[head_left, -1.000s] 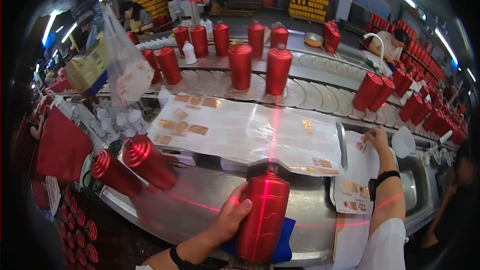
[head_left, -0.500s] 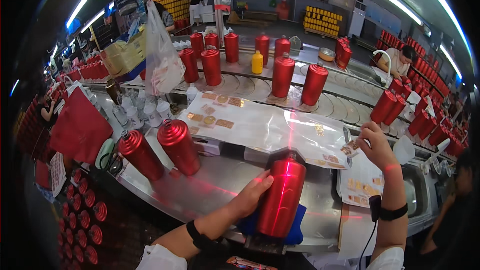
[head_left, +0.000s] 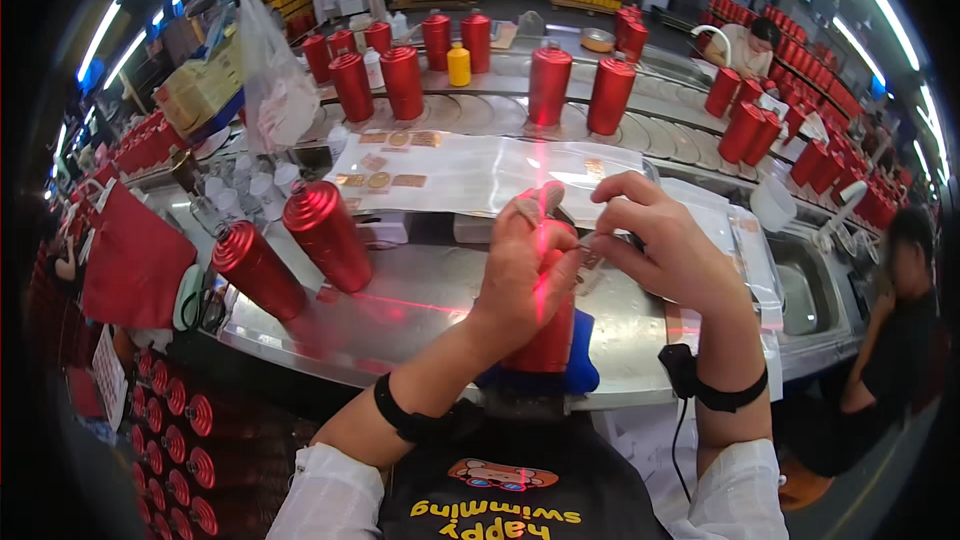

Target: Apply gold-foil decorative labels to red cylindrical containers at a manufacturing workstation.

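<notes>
A red bottle (head_left: pixel 548 342) stands in front of me on a blue cloth (head_left: pixel 582 358), its upper part hidden by my left hand (head_left: pixel 520 275). That hand is curled above the bottle, thumb and forefinger together at the edge of a small gold-patterned sticker (head_left: pixel 590 258); what they pinch is hard to make out. My right hand (head_left: pixel 665 240) pinches the sticker from the other side, close to the left fingertips. Behind the hands, a white sheet (head_left: pixel 465 175) carries several gold stickers (head_left: pixel 408 181). A red laser line runs down over the left hand.
Two red bottles (head_left: pixel 328 238) lean at left, near a red bag (head_left: pixel 135 258). Beyond the sheet, a conveyor (head_left: pixel 470 120) carries red bottles and a yellow bottle (head_left: pixel 458 66). A sink (head_left: pixel 800 290) lies at right, near a seated person (head_left: pixel 890 310). Another person works at far right.
My right hand has brought the sticker left to my left hand. My left hand has moved from the bottle's side to above it. The view has tilted down and shifted.
</notes>
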Demonstrator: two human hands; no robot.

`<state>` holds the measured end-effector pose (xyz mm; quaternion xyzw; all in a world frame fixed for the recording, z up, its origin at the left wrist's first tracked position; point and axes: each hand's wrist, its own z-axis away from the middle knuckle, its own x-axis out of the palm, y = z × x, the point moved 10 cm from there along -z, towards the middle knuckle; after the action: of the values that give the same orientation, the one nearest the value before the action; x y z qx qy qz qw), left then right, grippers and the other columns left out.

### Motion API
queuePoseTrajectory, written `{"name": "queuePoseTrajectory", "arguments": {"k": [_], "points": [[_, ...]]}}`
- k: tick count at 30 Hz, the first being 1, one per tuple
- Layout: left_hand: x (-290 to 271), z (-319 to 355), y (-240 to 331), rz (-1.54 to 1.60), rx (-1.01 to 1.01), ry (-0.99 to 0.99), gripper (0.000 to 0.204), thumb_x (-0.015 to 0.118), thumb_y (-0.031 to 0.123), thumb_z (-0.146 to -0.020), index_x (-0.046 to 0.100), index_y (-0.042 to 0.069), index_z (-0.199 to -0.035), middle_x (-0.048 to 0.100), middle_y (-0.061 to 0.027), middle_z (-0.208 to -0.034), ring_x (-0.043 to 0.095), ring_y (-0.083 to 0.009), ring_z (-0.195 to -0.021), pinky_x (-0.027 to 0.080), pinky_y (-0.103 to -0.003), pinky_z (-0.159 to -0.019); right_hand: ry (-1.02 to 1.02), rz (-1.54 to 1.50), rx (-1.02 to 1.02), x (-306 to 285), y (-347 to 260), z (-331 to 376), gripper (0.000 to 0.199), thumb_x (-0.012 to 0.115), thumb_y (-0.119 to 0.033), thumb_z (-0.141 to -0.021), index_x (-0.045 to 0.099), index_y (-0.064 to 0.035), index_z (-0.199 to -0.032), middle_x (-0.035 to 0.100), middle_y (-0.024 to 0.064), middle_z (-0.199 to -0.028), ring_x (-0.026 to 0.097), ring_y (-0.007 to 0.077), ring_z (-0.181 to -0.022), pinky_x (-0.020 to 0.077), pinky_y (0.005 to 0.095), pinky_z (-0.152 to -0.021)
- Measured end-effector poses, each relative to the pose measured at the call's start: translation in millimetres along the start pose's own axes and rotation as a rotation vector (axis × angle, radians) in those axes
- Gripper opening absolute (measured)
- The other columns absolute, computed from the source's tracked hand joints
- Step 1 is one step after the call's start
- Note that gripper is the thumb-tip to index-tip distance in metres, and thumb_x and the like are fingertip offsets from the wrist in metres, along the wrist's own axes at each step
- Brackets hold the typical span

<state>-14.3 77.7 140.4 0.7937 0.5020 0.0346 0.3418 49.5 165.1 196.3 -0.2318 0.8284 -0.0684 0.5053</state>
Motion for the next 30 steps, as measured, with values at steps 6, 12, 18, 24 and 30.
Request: {"name": "queuePoseTrajectory", "arguments": {"k": [6,12,18,24,30], "points": [[2,14,0,-0.004,-0.055,-0.041,0.012,0.064,0.01,-0.083,0.061,0.004,-0.094,0.053,-0.0231,-0.119,0.043,-0.0438,-0.118,0.032,-0.047,-0.101,0.073,-0.173,0.104,-1,7,15,0.009,0.066,-0.007,-0.083,0.06,-0.0016,-0.085,0.057,0.0119,-0.107,0.058,0.0234,-0.089,0.0465,0.0325,-0.076],[-2,21,-3,0.05,-0.072,0.004,0.013,0.064,0.01,-0.084,0.061,0.003,-0.094,0.053,-0.0223,-0.118,0.043,-0.0415,-0.117,0.032,-0.046,-0.101,0.261,-0.3,0.169,-12,22,36,0.014,0.065,-0.012,-0.084,0.06,-0.001,-0.09,0.058,0.0124,-0.11,0.056,0.0233,-0.1,0.0438,0.0325,-0.088],[8,32,6,0.007,-0.019,-0.017,0.022,0.064,0.01,-0.083,0.059,0.001,-0.102,0.05,-0.0202,-0.115,0.046,-0.0387,-0.112,0.034,-0.042,-0.099,0.253,-0.28,0.16,14,8,49,0.012,0.069,-0.002,-0.078,0.061,0.0002,-0.087,0.06,0.0144,-0.106,0.059,0.0254,-0.094,0.0463,0.0318,-0.077],[-2,68,-6,-0.074,-0.151,-0.156,0.058,0.068,0.017,-0.083,0.043,0.002,-0.133,0.041,-0.0231,-0.138,0.039,-0.039,-0.128,0.028,-0.045,-0.107,0.308,-0.16,0.178,-4,-7,67,0.011,0.067,0.001,-0.077,0.059,0.0003,-0.084,0.059,0.0133,-0.106,0.059,0.0237,-0.087,0.0453,0.0289,-0.069],[11,104,-17,-0.103,-0.196,-0.308,0.098,0.073,0.032,-0.078,0.012,-0.005,-0.146,0.016,-0.0328,-0.148,0.02,-0.0459,-0.137,0.019,-0.048,-0.112,0.327,-0.114,0.212,-7,1,69,0.009,0.064,0.002,-0.078,0.057,0.0004,-0.084,0.059,0.0143,-0.106,0.058,0.0247,-0.087,0.045,0.0305,-0.075]]}}
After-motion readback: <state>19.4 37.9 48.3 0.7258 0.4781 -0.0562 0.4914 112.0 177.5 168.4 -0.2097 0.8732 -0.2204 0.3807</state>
